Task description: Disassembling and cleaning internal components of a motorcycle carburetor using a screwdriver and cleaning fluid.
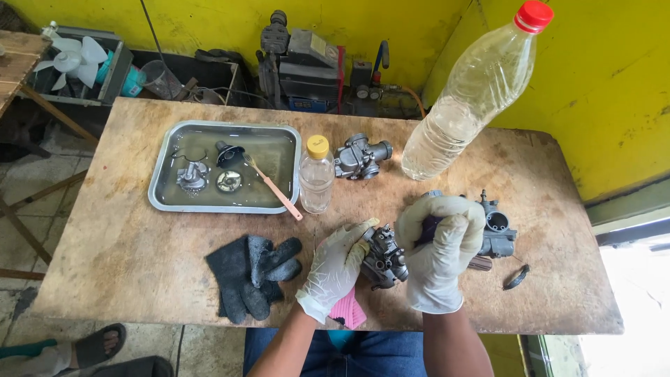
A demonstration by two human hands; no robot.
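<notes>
Carburetor (382, 257): a grey cast-metal body with small screws, ports and linkages standing out from it, held just above the near edge of the wooden table (125, 258). Judged from its build, the part is rigid and fairly heavy for its size. Its projecting fittings are likely the fragile points, and any fluid film would make it slippery against gloves. The solid main casting is the soundest place to grip; the thin levers and nozzles are not.

The left hand (335, 269), in a white glove, is closed around the left side of the carburetor, with the fingers wrapped over its upper body and the thumb side underneath. The right hand (438, 251), also gloved, sits just to the right of the part and is clenched around a small dark object; what that object is cannot be told. The carburetor lies between the two hands, touching the left fingers.

A second carburetor (497, 230) rests behind the right hand. Dark gloves (251, 276) lie to the left, near a metal tray (164, 199) of liquid and a small bottle (316, 174).
</notes>
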